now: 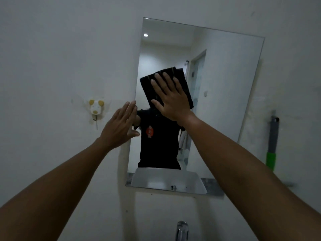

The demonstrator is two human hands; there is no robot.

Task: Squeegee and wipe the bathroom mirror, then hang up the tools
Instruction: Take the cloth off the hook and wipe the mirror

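A frameless rectangular mirror hangs on the white wall. My right hand lies flat, fingers spread, pressing a folded black cloth against the glass left of its middle. My left hand is open, its palm braced on the mirror's left edge, holding nothing. A squeegee with a grey and green handle hangs on the wall to the right of the mirror; my right forearm hides its lower end.
A dog-shaped wall hook is stuck to the wall left of the mirror. A chrome tap rises at the bottom edge below the mirror. A person in a black shirt is reflected in the glass.
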